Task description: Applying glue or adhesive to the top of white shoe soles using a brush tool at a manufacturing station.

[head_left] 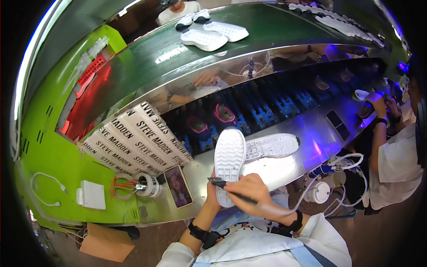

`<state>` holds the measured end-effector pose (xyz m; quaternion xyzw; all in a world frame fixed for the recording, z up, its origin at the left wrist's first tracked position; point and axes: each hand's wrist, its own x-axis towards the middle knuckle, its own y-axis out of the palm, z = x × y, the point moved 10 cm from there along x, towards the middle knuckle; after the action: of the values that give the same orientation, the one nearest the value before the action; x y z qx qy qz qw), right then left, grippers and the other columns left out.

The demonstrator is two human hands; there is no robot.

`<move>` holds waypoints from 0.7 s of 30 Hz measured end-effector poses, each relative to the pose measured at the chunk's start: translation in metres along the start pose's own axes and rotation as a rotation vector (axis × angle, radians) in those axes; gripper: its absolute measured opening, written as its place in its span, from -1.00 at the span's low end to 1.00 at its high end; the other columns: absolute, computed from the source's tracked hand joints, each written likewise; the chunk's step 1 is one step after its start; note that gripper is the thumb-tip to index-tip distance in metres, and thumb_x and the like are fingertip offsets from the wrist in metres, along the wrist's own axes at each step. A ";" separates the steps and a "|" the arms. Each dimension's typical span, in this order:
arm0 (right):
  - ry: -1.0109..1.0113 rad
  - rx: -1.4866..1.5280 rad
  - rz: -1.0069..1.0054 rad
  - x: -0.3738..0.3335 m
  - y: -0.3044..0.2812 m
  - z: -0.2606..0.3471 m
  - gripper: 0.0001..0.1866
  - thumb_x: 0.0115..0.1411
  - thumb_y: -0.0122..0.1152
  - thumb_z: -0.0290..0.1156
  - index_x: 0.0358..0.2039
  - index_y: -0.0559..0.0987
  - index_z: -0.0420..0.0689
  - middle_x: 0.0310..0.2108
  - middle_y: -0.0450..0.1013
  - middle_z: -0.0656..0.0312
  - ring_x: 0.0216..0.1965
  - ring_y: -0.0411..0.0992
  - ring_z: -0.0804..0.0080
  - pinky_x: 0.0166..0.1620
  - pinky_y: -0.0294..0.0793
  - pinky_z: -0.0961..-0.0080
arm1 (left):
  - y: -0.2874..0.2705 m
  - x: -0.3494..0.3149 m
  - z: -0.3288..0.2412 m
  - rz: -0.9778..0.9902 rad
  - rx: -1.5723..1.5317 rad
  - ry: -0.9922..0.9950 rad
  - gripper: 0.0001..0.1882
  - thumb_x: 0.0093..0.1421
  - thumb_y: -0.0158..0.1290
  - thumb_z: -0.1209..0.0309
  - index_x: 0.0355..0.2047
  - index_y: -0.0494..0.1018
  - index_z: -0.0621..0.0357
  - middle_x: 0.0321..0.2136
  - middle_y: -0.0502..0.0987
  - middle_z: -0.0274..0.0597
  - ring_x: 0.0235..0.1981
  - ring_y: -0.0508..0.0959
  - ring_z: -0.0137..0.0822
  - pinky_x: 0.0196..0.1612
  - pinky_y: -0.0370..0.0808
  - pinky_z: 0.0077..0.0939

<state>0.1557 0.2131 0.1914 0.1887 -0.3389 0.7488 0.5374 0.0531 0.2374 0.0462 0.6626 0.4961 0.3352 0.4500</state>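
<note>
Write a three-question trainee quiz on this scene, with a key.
1. Which hand grips the black pen-like tool?
2. True or false: the white sole nearest the person is untouched by either hand.
3. What colour edges the openings of the two nearest dark shoes on the slatted track?
A yellow
B pink
C white

Key:
1. The right hand.
2. False; the left hand holds that white sole.
3. B.

Edges bent, corners black; violet glow right; metal bench (276, 170) glaring.
</note>
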 end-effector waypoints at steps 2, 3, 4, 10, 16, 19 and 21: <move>0.147 0.046 -0.166 0.016 -0.023 -0.017 -0.73 -0.11 0.30 -0.58 -0.30 0.61 -0.19 -0.35 0.53 0.15 -0.34 0.43 0.26 -0.22 0.34 0.41 | -0.015 0.008 -0.009 -0.060 -0.012 0.012 -0.46 0.33 -0.38 0.07 0.13 0.24 0.18 -0.01 0.43 0.01 -0.04 0.48 -0.09 0.08 0.41 -0.23; 0.129 -0.077 -0.253 0.027 -0.036 -0.013 -0.74 -0.10 0.29 -0.57 -0.30 0.61 -0.19 -0.36 0.53 0.16 -0.35 0.42 0.24 -0.21 0.33 0.40 | -0.022 0.007 -0.012 -0.107 -0.026 0.017 -0.44 0.34 -0.38 0.05 0.13 0.24 0.19 -0.02 0.44 0.03 -0.05 0.49 -0.06 0.07 0.42 -0.22; 0.077 -0.136 -0.136 0.018 -0.013 -0.008 -0.75 -0.07 0.26 -0.57 -0.29 0.60 -0.20 -0.36 0.53 0.15 -0.35 0.42 0.23 -0.21 0.34 0.39 | -0.031 0.003 -0.012 -0.200 -0.130 0.055 -0.42 0.32 -0.35 0.01 0.14 0.22 0.21 0.00 0.42 0.04 -0.03 0.48 -0.01 0.02 0.46 -0.19; 0.160 0.137 -0.010 0.020 0.003 -0.003 -0.74 -0.08 0.26 -0.59 -0.29 0.59 -0.14 -0.31 0.52 0.16 -0.29 0.44 0.24 -0.19 0.35 0.38 | 0.012 0.017 -0.023 0.018 -0.249 0.016 -0.32 0.25 -0.30 -0.15 0.19 0.14 0.07 -0.12 0.41 0.15 -0.21 0.49 0.08 -0.27 0.56 -0.11; 0.288 0.327 0.391 0.007 0.028 0.001 -0.77 -0.03 0.25 -0.55 -0.29 0.59 -0.19 -0.29 0.54 0.11 -0.26 0.50 0.25 -0.16 0.45 0.45 | 0.032 0.026 -0.046 -0.015 -0.055 -0.011 -0.29 0.25 -0.28 -0.15 0.18 0.14 0.15 -0.07 0.39 0.19 -0.27 0.52 0.02 -0.23 0.55 -0.19; 0.227 0.373 0.272 0.021 0.018 -0.010 -0.83 0.01 0.22 -0.55 -0.33 0.61 -0.22 -0.33 0.56 0.10 -0.29 0.53 0.29 -0.18 0.48 0.49 | 0.040 0.028 -0.040 0.153 0.054 -0.265 -0.29 0.24 -0.18 -0.05 0.15 0.18 0.34 -0.13 0.47 0.20 -0.19 0.54 0.07 -0.13 0.54 -0.19; 0.132 0.327 0.510 0.013 0.032 -0.004 -0.81 0.00 0.20 -0.57 -0.31 0.61 -0.21 -0.32 0.56 0.11 -0.28 0.53 0.29 -0.19 0.49 0.47 | 0.026 0.033 -0.034 0.066 0.477 -0.356 -0.40 0.26 -0.14 0.06 0.04 0.30 0.42 -0.14 0.50 0.11 -0.20 0.57 -0.08 -0.13 0.54 -0.25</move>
<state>0.1214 0.2185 0.1878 0.1324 -0.2150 0.9148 0.3153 0.0415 0.2752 0.0834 0.8138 0.4522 0.1025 0.3503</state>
